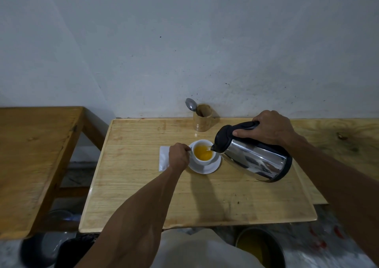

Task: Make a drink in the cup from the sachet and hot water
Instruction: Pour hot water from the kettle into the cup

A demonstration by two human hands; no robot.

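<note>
Your right grip (268, 128) was wrapped around the black plastic handle of the kettle (254, 157), a rounded body of mirror-bright steel tipped forward so its dark spout hung just over the rim of the cup (203, 152). Your left grip (178, 156) was closed at the cup's left side, apparently on its handle, which your fingers hid. The cup, small, white and glossy, held an orange-yellow liquid and sat on a matching round saucer (213, 167) near the middle of the pale, grained wooden counter (143, 185). A flat white sachet (163, 157) lay on the counter just behind your left grip. By the wall, a wooden cylindrical holder (203, 118) stood upright with a metal spoon (190, 104) leaning out of it.
</note>
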